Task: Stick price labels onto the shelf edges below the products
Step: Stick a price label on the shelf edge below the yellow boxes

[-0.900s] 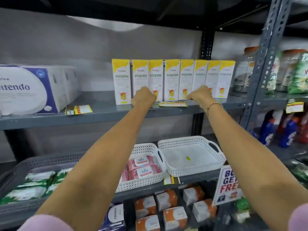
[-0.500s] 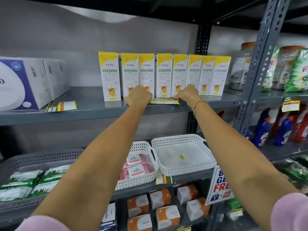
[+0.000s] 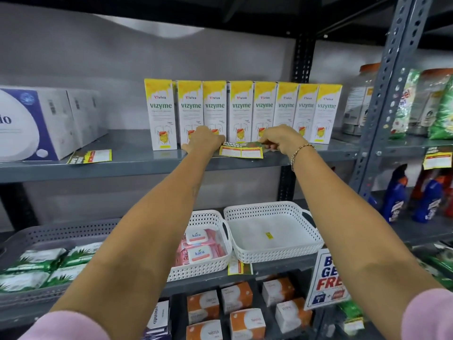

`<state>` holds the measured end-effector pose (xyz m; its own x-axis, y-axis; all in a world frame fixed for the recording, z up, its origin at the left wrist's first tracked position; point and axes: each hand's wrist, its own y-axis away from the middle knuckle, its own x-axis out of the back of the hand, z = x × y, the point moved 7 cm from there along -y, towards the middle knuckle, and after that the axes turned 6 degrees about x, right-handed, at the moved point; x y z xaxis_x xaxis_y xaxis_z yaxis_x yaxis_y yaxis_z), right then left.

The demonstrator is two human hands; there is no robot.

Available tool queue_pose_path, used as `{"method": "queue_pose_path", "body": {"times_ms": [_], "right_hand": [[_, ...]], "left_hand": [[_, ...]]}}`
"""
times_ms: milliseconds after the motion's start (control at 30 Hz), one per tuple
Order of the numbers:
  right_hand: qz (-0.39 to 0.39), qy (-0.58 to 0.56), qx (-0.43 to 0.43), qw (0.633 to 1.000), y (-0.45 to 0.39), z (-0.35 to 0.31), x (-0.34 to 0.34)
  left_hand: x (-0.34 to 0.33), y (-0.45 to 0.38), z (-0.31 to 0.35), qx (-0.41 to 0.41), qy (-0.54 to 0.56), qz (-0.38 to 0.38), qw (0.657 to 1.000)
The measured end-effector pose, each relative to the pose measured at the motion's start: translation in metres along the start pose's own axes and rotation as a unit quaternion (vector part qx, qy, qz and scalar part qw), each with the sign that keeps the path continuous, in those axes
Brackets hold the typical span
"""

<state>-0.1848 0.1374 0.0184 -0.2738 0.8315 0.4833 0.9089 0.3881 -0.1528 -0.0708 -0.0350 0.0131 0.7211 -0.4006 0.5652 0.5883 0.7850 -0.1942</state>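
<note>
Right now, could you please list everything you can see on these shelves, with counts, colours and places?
Vizyme cartons: eight, white with yellow tops, row on the upper shelf.
Price label: one, yellow and white, lying at the shelf front below the cartons, between both hands.
Second label: one, yellow, upper shelf, left.
Large boxes: white and purple, upper shelf, far left; count unclear.
White baskets: two, middle shelf; left one holds pink packs, right one only a small yellow scrap.
Grey basket: one, middle shelf left, holding green and white packs.
Orange boxes: several, bottom shelf.
Blue bottles: two, right bay.
Left hand: on the label's left end.
Right hand: on its right end.
</note>
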Motion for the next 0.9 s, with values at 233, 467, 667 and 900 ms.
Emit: {"method": "queue_pose_path", "body": {"times_ms": [233, 467, 667, 900], "right_hand": [[0.019, -0.024, 0.040, 0.999, 0.007, 0.003, 0.016], [0.037, -0.066, 0.125, 0.989, 0.030, 0.001, 0.011], [-0.008, -0.071, 0.183, 0.981, 0.047, 0.011, -0.010], [0.012, -0.076, 0.218, 0.973, 0.057, 0.019, -0.018]], "left_hand": [[0.008, 0.011, 0.006, -0.058, 0.063, -0.062, 0.994], [0.027, 0.038, 0.005, -0.185, -0.084, -0.010, 0.979], [0.035, 0.054, -0.016, -0.201, -0.117, 0.088, 0.969], [0.035, 0.073, -0.047, -0.151, -0.005, 0.193, 0.969]]}}
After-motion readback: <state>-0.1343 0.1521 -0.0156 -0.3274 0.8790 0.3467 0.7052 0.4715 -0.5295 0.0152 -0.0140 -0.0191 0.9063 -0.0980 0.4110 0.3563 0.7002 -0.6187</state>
